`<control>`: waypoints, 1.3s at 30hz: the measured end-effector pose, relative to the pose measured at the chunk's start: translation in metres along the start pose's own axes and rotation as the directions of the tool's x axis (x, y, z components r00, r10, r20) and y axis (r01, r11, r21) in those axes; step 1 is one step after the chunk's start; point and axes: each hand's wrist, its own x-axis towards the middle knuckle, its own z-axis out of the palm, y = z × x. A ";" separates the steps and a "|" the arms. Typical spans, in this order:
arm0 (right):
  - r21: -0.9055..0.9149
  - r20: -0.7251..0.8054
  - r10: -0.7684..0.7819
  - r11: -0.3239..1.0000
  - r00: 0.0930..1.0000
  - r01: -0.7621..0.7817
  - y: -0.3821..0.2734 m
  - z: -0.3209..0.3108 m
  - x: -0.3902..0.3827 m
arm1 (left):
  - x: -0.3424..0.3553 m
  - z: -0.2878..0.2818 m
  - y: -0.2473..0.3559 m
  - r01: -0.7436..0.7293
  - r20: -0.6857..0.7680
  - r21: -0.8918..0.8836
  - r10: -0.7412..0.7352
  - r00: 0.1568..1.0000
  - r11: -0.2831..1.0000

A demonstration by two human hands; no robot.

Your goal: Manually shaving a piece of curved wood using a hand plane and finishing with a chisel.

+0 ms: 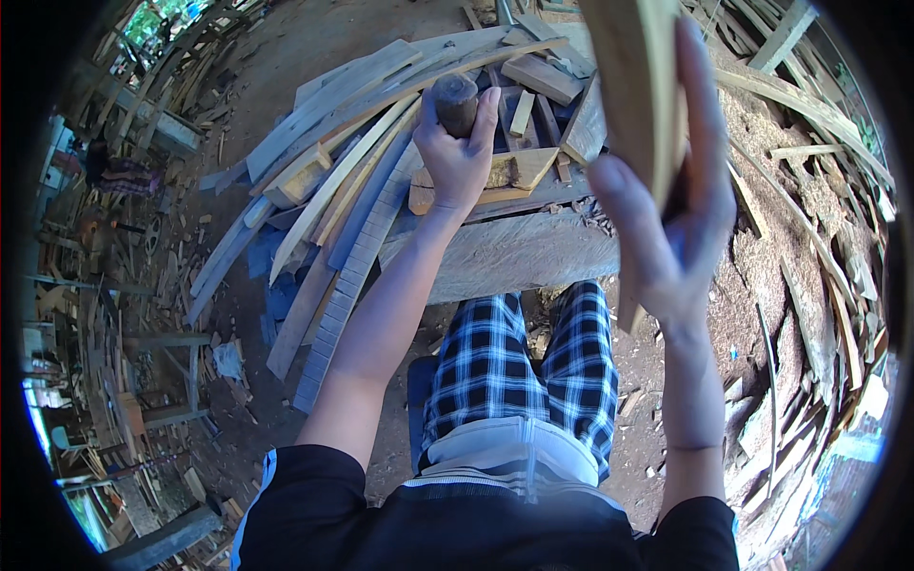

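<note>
My left hand (455, 162) is closed around a dark, round-ended cylindrical piece (456, 103), perhaps a wooden handle; its lower part is hidden by my fist. Raised close to the camera, my right hand (676, 228) grips a long pale piece of wood (640, 86) between thumb and fingers. The wood runs out of the top of the view and is slightly blurred. Just beyond my left wrist a notched yellowish wood block (519, 173) lies on a thick grey wooden bench (514, 252) in front of my knees.
Long planks and strips (347, 181) fan out to the left of the bench. Short offcuts (543, 78) lie behind the block. On the right, a heap of shavings and sawdust (762, 228) is mixed with loose sticks. A wooden rack (162, 343) stands far left.
</note>
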 end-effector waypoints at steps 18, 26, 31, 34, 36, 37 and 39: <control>-0.443 0.376 0.258 0.894 0.890 -0.072 -0.012 0.012 0.021 | -0.010 -0.015 -0.019 0.074 0.015 -0.164 -0.072 0.997 0.984; -0.459 0.447 0.288 0.887 0.847 -0.059 -0.002 0.011 0.002 | -0.005 -0.027 -0.022 -0.069 -0.040 0.165 0.077 0.996 0.984; -0.331 0.332 0.429 0.887 0.840 -0.322 0.012 -0.003 -0.032 | 0.018 -0.058 -0.039 0.393 -0.262 -0.648 -0.676 0.689 0.653; -0.384 0.330 0.550 0.821 0.767 -0.423 0.006 -0.017 -0.040 | 0.034 -0.081 -0.044 0.411 -0.347 -0.722 -0.805 0.481 0.557; -0.379 0.320 0.589 0.797 0.742 -0.470 0.006 -0.022 -0.045 | 0.038 -0.087 -0.048 0.373 -0.314 -0.761 -0.805 0.503 0.531; -0.376 0.310 0.627 0.771 0.714 -0.514 0.006 -0.026 -0.048 | 0.044 -0.079 -0.039 0.358 -0.323 -0.723 -0.748 0.579 0.590; -0.398 0.285 0.603 0.782 0.745 -0.480 0.015 -0.029 -0.059 | 0.049 -0.060 -0.025 0.335 -0.328 -0.686 -0.685 0.650 0.646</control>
